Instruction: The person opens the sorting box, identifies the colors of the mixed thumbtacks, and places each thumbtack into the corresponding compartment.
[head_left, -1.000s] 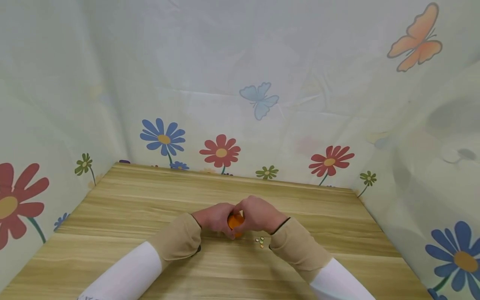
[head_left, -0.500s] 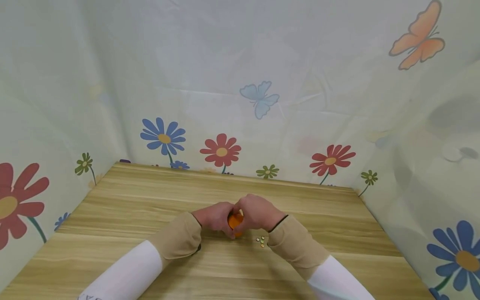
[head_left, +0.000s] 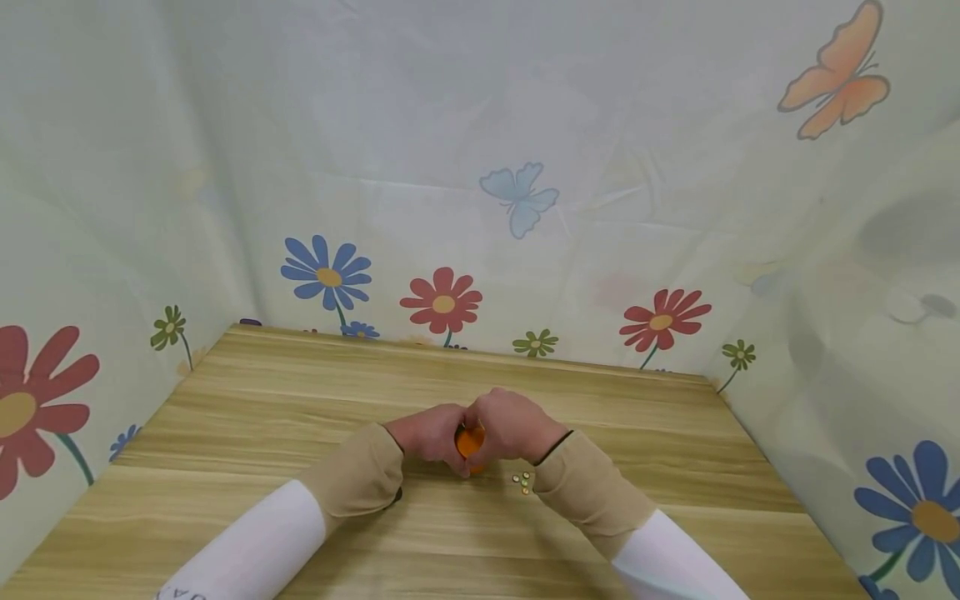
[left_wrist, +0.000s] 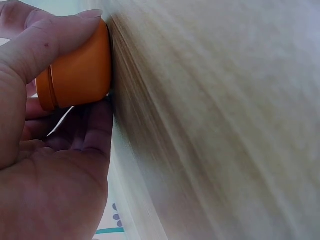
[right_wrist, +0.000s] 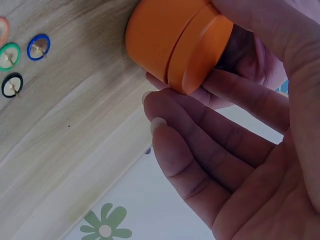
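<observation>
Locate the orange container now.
In the head view, the orange container stands on the table below centre, between the left hand and right hand, left of small discs.

The lidded jar [head_left: 470, 443] stands on the tabletop [head_left: 300, 383], between the left hand [head_left: 435, 434] on its left and the right hand [head_left: 514, 425] on its right, both touching it. Four thumbtacks [right_wrist: 9, 56] lie on the tabletop to the right of the jar and nearer the person, just beside the right sleeve [head_left: 592, 496]. A printed cloth [head_left: 405, 100] hangs behind the tabletop and along its left and right sides; flowers [head_left: 443, 304] sit low on it, butterflies [head_left: 519, 200] higher.
</observation>
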